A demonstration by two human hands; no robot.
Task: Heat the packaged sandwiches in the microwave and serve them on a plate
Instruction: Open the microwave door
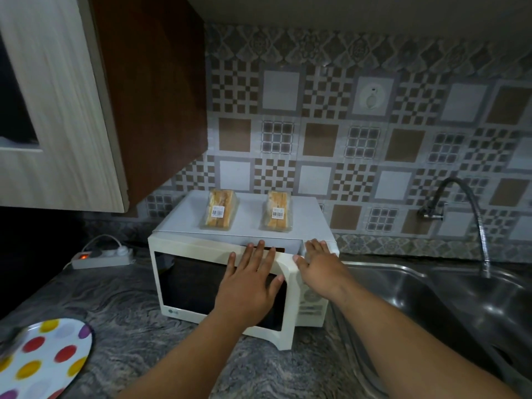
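— Cream plastic, boxy: what is it?
— One microwave [218, 286] on a grey marbled tabletop [138, 321], door slightly ajar. Two clear-wrapped sandwiches [220, 209] [278, 211] lie on its top, apart.
— And the hands?
— Left hand [250, 286] flat on the door, fingers spread; right hand [319, 267] flat at the door's edge, hiding part of the controls. One dotted plate [43, 361], cut off, sits lower left.

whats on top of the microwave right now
Two packaged sandwiches, one to the left and one to the right, lie apart on top of the microwave, each with a barcode label. The packaging hides their fillings.
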